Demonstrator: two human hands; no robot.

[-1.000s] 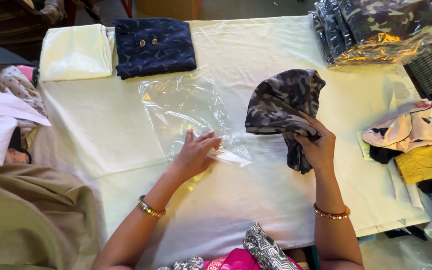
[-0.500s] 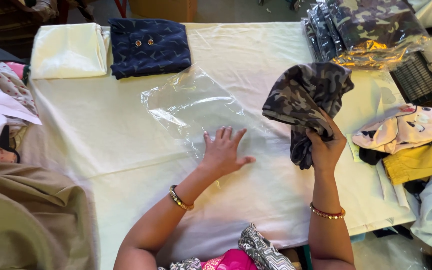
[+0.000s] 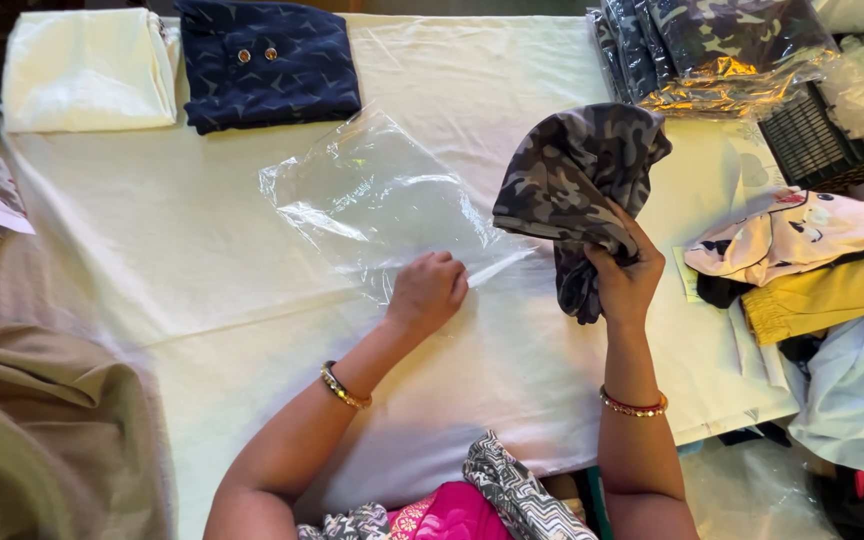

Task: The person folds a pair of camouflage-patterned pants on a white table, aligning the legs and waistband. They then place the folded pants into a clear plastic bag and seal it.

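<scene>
A clear plastic bag [image 3: 377,195] lies flat on the pale cloth-covered table [image 3: 172,260]. My left hand [image 3: 427,292] rests on the bag's near edge with its fingers curled, pinching the plastic. My right hand [image 3: 624,275] is raised to the right of the bag and grips a bunched grey camouflage garment [image 3: 574,175], which hangs above the table. Both wrists wear gold bangles.
A folded navy garment [image 3: 267,62] and a folded cream cloth [image 3: 87,68] lie at the table's far edge. Bagged camouflage garments [image 3: 722,50] are stacked far right beside a dark basket [image 3: 812,140]. Loose pink, yellow and pale blue clothes [image 3: 822,280] pile up on the right.
My left hand has slid along the bag's near edge and its fingers have curled from flat to pinching. My right hand has lifted the camouflage garment slightly higher.
</scene>
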